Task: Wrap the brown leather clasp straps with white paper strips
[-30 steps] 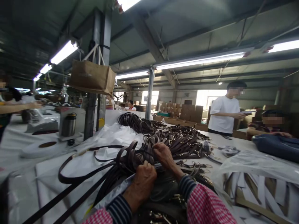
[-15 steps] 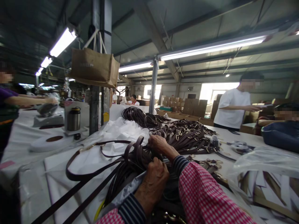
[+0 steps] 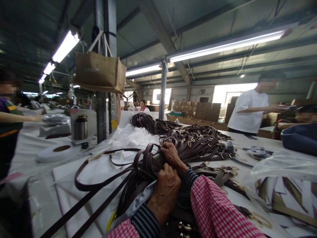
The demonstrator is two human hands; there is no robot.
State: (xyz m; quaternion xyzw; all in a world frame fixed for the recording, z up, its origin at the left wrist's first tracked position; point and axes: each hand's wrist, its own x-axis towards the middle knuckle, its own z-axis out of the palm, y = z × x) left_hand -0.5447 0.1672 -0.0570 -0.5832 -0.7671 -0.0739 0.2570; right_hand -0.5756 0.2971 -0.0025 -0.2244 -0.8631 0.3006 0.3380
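Both hands center-bottom of frame, buried in a bundle of dark brown straps [image 3: 146,163] on the white-covered table [image 3: 61,185]. Left hand [image 3: 167,186] lower, fingers curled tight round the bundle, fist closed on it. Right hand [image 3: 170,153] just above, touching the left, fingers clamped over the same straps near the top of the bunch. Loose strap ends trail toward lower left of frame. Bigger pile of straps w/ metal rings [image 3: 198,145] right behind the hands, center frame. Steel flask [image 3: 81,127] mid-left beside a pillar; brown tote bag [image 3: 100,72] hangs from it, upper left. Clear plastic bag [image 3: 282,168] at right edge. Person in white tee [image 3: 247,110] stands far right, arm out; another person's arm [image 3: 17,117] reaches in at left edge.
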